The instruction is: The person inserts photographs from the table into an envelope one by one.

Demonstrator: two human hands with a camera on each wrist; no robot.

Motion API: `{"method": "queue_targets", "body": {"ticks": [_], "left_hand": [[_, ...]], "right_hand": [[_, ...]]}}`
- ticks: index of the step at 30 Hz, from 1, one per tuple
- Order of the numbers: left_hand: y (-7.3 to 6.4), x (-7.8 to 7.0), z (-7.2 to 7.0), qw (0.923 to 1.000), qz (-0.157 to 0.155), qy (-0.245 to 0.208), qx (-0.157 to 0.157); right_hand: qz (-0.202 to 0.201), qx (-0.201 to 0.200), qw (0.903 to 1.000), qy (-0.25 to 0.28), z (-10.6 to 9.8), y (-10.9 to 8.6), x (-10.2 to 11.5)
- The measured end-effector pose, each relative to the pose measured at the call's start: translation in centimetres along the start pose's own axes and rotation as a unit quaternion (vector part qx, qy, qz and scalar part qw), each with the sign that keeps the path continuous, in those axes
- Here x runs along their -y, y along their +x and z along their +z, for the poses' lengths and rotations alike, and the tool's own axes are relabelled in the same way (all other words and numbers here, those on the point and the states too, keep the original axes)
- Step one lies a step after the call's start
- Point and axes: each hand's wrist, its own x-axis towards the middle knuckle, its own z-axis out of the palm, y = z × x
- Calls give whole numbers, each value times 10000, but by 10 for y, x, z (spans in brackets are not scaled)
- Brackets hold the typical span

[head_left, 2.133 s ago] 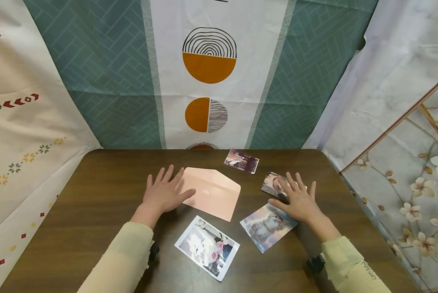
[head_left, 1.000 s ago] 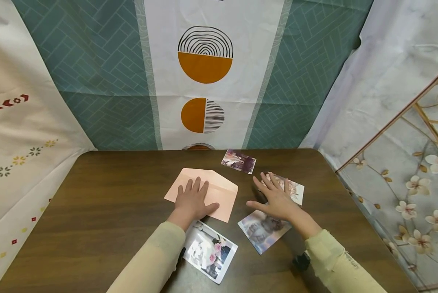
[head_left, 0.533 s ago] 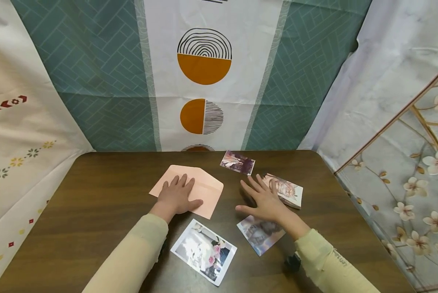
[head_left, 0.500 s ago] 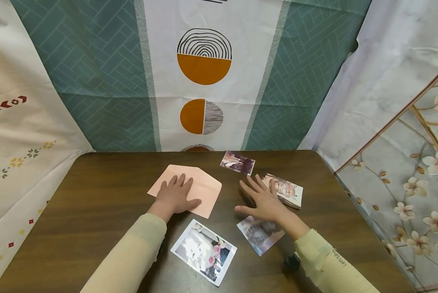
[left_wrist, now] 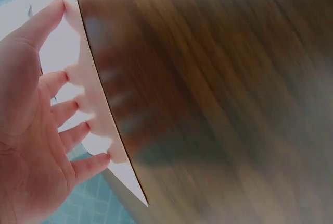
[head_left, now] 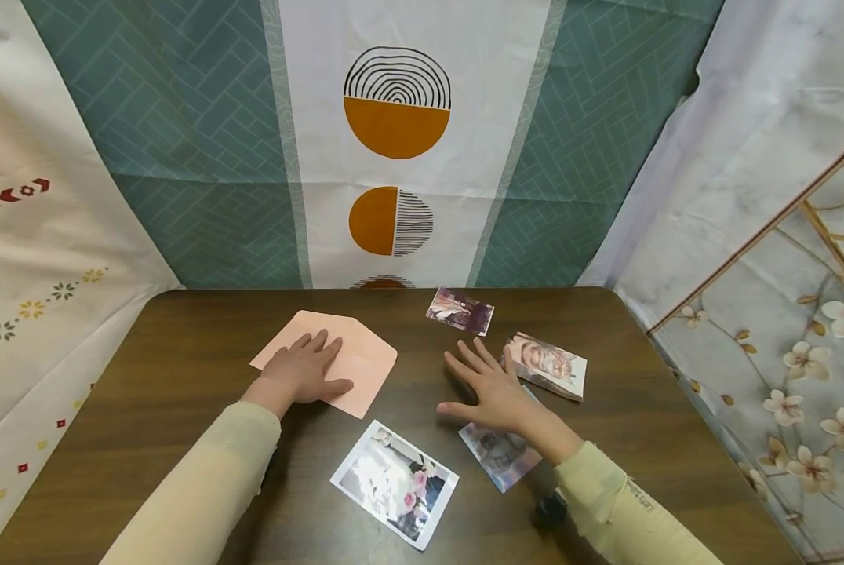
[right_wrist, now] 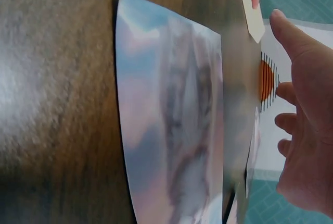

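Observation:
A pink envelope [head_left: 364,362] with its flap unfolded lies on the wooden table, left of centre. My left hand [head_left: 300,373] rests on it with fingers spread; the left wrist view shows the fingertips [left_wrist: 83,128] touching the paper. Over the table to the right, my right hand [head_left: 494,392] hovers with spread fingers and holds nothing. Beneath that hand lies a bluish photo [head_left: 501,457], partly covered in the head view but large in the right wrist view. Just beyond the fingers sits a stack of photos [head_left: 547,367], a portrait on top.
A white-bordered photo with pink roses [head_left: 397,483] lies near the front, between the forearms. One small dark photo [head_left: 460,311] is at the table's far side. Patterned cloths hang behind and on both sides of the table [head_left: 147,424].
My left hand has come down on the envelope and slid it leftward across the table. My right hand has drawn left, off the photo stack. The photos stay where they were.

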Motion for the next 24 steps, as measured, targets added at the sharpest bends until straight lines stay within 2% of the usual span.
{"method": "queue_targets", "body": {"ticks": [9, 17, 24], "left_hand": [[-18, 27, -3, 9993, 362, -25, -130], [-34, 41, 0, 9980, 598, -159, -151], [-38, 46, 2, 9968, 644, -349, -307]], "right_hand": [[-59, 81, 9999, -16, 3, 4, 6], [-176, 134, 9998, 7, 7, 8, 6], [-146, 38, 9999, 39, 6, 9, 7]]}}
